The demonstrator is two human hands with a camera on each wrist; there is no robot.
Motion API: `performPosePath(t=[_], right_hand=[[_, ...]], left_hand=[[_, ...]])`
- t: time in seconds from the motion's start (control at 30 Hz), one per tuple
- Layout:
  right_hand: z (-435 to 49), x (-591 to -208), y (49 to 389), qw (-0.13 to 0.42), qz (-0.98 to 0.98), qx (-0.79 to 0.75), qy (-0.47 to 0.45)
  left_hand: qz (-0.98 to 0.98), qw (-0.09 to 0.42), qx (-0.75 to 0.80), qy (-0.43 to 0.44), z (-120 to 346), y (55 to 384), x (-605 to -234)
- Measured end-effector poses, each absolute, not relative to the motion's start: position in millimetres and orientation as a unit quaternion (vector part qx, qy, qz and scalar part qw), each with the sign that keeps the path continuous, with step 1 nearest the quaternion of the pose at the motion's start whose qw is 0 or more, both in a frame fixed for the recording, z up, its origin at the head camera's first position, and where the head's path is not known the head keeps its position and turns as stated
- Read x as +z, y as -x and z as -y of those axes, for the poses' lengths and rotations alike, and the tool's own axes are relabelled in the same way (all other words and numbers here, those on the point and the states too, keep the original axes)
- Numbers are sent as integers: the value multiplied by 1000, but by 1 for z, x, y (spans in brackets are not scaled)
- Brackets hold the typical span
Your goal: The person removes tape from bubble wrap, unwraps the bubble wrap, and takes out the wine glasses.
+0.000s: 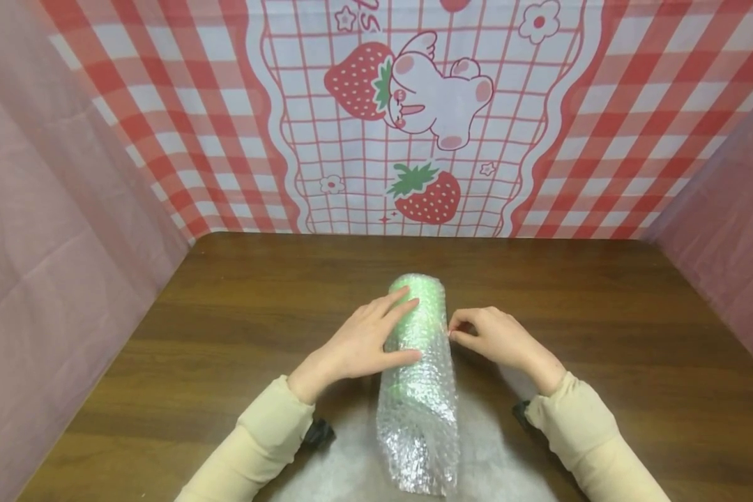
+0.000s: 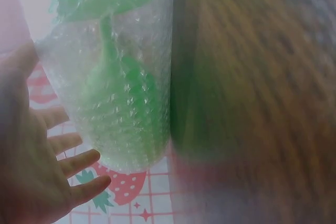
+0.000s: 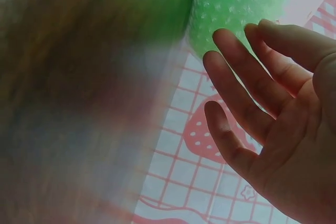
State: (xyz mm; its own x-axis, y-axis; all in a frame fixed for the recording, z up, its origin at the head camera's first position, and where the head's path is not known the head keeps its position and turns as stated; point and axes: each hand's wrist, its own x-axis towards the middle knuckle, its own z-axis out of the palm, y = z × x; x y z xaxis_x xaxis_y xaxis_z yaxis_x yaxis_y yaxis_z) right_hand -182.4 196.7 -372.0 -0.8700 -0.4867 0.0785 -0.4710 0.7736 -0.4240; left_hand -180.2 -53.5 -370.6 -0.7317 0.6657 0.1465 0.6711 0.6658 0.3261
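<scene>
Green bundle [image 1: 428, 328] points lengthwise toward the curtain [image 1: 414, 139], left hand [image 1: 365, 340] spread, right hand [image 1: 494, 339] pinching bubble wrap [image 1: 419, 439].

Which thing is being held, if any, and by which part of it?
The right hand seems to pinch the bubble wrap at its right edge, nearer the far end. The left hand lies spread against it, without closing on it.
</scene>
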Motion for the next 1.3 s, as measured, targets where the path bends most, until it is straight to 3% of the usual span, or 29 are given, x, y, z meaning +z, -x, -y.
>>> performPosePath(t=[1.3], right_hand=[[-198, -356, 176, -3, -928, -282, 244]], left_hand=[[916, -10, -195, 351, 54, 178, -369]])
